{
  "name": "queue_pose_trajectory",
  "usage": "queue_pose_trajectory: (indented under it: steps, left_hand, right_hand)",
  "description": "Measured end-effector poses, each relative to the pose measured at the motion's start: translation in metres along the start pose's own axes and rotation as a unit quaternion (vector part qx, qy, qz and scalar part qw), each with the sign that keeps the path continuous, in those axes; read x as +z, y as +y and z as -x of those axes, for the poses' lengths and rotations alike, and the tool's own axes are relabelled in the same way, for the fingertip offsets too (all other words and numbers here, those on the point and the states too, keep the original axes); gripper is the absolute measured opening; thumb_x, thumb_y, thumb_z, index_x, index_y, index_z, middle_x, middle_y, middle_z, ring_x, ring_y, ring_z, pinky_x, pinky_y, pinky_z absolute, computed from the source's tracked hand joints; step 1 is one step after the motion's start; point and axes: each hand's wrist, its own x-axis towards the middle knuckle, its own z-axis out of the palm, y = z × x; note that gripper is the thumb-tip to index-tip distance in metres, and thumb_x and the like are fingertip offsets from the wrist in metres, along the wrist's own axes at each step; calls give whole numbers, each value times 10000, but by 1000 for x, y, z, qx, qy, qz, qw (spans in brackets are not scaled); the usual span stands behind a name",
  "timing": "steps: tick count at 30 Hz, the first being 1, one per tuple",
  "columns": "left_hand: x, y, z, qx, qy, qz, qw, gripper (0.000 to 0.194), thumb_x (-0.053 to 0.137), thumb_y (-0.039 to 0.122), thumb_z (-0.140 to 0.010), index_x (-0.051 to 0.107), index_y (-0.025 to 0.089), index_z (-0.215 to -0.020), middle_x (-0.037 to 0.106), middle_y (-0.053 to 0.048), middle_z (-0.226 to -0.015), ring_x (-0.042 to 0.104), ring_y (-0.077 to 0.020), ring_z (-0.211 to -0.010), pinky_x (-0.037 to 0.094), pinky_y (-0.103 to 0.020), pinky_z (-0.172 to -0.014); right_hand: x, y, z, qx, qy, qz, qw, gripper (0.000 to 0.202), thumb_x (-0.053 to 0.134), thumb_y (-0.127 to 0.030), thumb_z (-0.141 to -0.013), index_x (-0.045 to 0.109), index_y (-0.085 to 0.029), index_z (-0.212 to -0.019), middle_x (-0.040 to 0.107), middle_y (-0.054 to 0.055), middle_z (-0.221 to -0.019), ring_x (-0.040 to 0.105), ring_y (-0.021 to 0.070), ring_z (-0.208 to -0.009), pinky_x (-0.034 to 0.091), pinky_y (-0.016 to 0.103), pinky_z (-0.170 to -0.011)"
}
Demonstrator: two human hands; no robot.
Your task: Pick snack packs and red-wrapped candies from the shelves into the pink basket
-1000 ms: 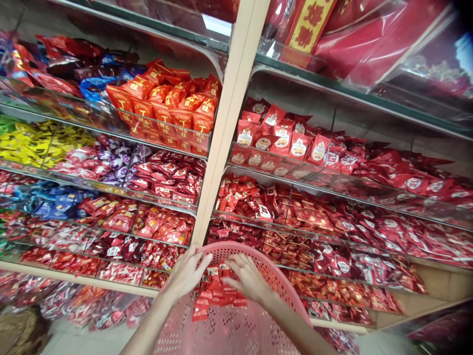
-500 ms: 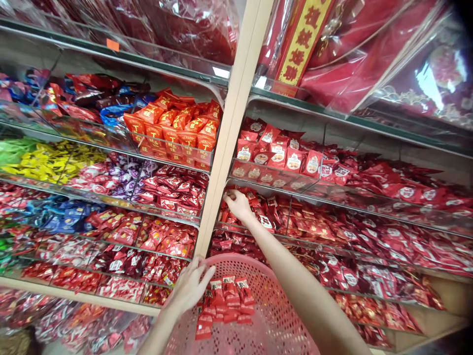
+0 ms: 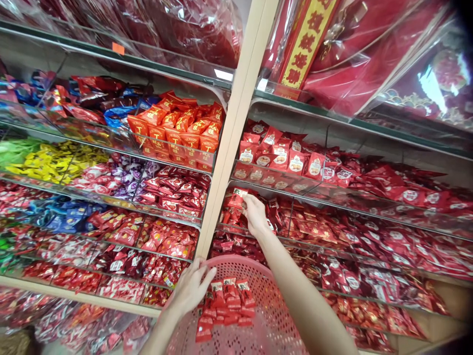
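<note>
My right hand (image 3: 255, 215) pinches the edge of a small red candy packet (image 3: 236, 198) with a cream top band and dark characters. It holds the packet just over a shelf bin of similar red packets (image 3: 232, 217), to the right of the wooden post. My left hand (image 3: 190, 287) is closed on the left rim of a pink perforated plastic basket (image 3: 275, 301), its thumb towards the inside. In the basket lie several red candy packets (image 3: 231, 296) of the same look, bunched towards the left.
A pale wooden post (image 3: 233, 113) stands between two banks of shelves with clear fronts. Orange-red packets (image 3: 173, 125) and yellow sweets (image 3: 48, 162) fill bins on the left. More red packets (image 3: 295, 158) sit on the right. Wrapped red goods (image 3: 369, 64) hang above.
My right hand has moved a little right and out from the bin, and a red candy packet now shows in its fingers. My left hand stays on the basket rim. The view has shifted slightly.
</note>
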Motion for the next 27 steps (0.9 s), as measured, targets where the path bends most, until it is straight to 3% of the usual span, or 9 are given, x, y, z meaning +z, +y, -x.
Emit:
queue_pose_trajectory:
  steps: [4,7,9,12,17,19,23,27]
  left_hand:
    - [1,0,-2,1,-7,-13,1000,517,226,540,-901,634,223,-923,519,-68,-1046,526,-202,-1011,383,-297,-887]
    - [2,0,-3,2,-9,-20,1000,517,229,542,-901,630,217,-943,511,-73,-1054,516,-208,-1027,378,-308,-896]
    - [3,-1,-3,4,-7,-19,1000,512,235,541,-901,630,217,-936,512,-68,-1041,517,-205,-1011,378,-311,-893]
    - [5,-2,-3,6,-3,-12,1000,506,242,543,-901,630,218,-892,516,-50,-1003,532,-188,-944,383,-308,-874]
    - [4,-2,-2,6,-4,3,1000,488,262,543,-896,633,227,-917,522,-48,-990,536,-187,-948,387,-299,-868]
    - [3,-2,-2,6,-3,4,1000,488,269,546,-893,635,224,-907,523,-51,-992,530,-193,-970,389,-302,-871]
    - [2,0,-1,6,-9,22,1000,479,268,530,-896,635,225,-942,534,-48,-995,541,-185,-952,401,-292,-857]
    - [3,1,0,-2,-5,23,1000,472,277,531,-892,637,229,-942,535,-40,-1037,554,-179,-927,403,-286,-853]
  right_hand:
    - [-24,-5,56,89,-64,-112,988,140,598,-341,-736,568,-212,-781,631,-20,-766,591,107,-670,497,225,-574]
    - [-46,11,94,221,-115,-213,945,130,633,-264,-757,596,-206,-867,650,-21,-786,589,78,-618,480,168,-501]
    - [-60,28,111,286,-112,-237,922,132,625,-232,-774,607,-196,-900,664,-14,-800,593,66,-605,480,146,-496]
    - [-80,58,126,338,-85,-223,910,139,634,-269,-772,618,-193,-887,665,-7,-818,591,58,-601,488,138,-526]
    - [-102,99,139,263,-49,-30,963,253,710,-375,-657,616,-202,-816,637,30,-847,624,140,-715,538,267,-662]
    - [-108,112,141,242,-38,11,970,298,729,-396,-610,604,-200,-797,618,27,-791,620,163,-703,537,306,-647]
    - [-120,136,143,206,-16,69,976,375,737,-415,-543,591,-182,-798,549,-27,-592,553,147,-546,462,276,-503]
    - [-125,154,144,162,-11,117,980,342,707,-424,-541,590,-171,-738,483,-64,-483,483,123,-476,400,262,-500]
